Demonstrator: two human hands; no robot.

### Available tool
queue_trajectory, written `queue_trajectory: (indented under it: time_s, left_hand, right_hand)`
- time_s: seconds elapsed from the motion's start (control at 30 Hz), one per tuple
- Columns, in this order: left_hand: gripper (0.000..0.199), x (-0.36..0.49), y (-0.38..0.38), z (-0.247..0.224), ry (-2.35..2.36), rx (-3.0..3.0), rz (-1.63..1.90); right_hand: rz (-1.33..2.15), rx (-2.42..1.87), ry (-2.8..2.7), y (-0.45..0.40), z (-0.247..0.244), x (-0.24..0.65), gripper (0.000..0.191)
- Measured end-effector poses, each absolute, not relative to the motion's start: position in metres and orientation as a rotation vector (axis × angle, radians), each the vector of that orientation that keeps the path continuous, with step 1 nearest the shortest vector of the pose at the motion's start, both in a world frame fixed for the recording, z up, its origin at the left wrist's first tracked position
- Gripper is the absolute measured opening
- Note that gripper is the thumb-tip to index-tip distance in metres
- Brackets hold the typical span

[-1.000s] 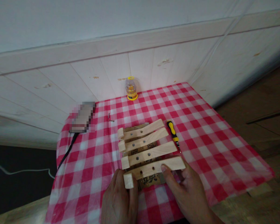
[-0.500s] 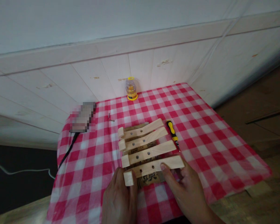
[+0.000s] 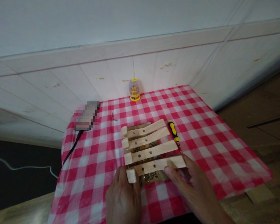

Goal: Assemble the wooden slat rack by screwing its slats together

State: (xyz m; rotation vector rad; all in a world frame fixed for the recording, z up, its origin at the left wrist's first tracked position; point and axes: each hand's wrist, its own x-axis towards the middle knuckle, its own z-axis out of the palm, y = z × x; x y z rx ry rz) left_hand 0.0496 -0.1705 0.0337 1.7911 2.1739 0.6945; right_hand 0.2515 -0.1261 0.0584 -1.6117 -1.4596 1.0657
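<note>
Several pale wooden bars with raised blocks at their left ends lie side by side across a brown panel [image 3: 154, 176] with dark markings. The nearest wooden bar [image 3: 147, 169] shows two open holes. On the farther wooden bars [image 3: 142, 155], dark screw heads sit in the holes. My left hand [image 3: 124, 194] is closed around the nearest bar's left end, its fingertips partly hidden below. My right hand [image 3: 191, 182] grips the same bar's right end, thumb along the near edge and fingers behind. A yellow and black screwdriver [image 3: 174, 132] lies just beyond the bars' right ends.
A red and white checked tablecloth [image 3: 88, 177] covers the table. Two small screws [image 3: 114, 117] lie at left of the bars. A yellow-capped clear bit case [image 3: 134, 90] stands by the wall. A blurred-out flat object [image 3: 87, 115] with a black strap rests at the back left.
The view has shifted slightly, so everything sits a little farther right. My right thumb has slid from the bar's top face toward its near edge. Both hands stay on the bar.
</note>
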Motion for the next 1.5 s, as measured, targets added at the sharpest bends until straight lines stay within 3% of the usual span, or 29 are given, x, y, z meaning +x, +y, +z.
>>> queue_trajectory:
  time_s: [0.13,0.37,0.5,0.77,1.07,1.3,1.5]
  left_hand:
    - [0.026,0.044,-0.17,0.029,2.146,1.825,0.694]
    - [0.025,0.049,-0.169,0.029,2.155,1.774,0.676]
    - [0.028,0.057,-0.167,0.032,2.2,1.706,0.668]
    - [0.028,0.058,-0.165,0.032,2.207,1.703,0.69]
    - [0.028,0.059,-0.163,0.035,2.193,1.674,0.665]
    - [0.03,0.059,-0.164,0.034,2.191,1.639,0.636]
    - [0.03,0.058,-0.164,0.035,2.186,1.607,0.578]
  right_hand:
    - [0.79,-1.661,-1.465,-0.115,0.085,0.274,0.031]
    - [0.441,-1.384,-1.876,-0.063,0.143,0.264,0.013]
    - [0.391,-1.189,-2.191,-0.018,0.154,0.231,0.022]
    - [0.624,-1.054,-2.785,0.061,0.131,0.134,0.021]
    - [0.596,-1.012,-3.019,0.103,0.101,0.064,0.013]
    - [0.552,-1.007,-3.107,0.105,0.088,0.049,0.019]
    - [0.556,-1.108,-3.161,0.104,0.084,0.041,0.037]
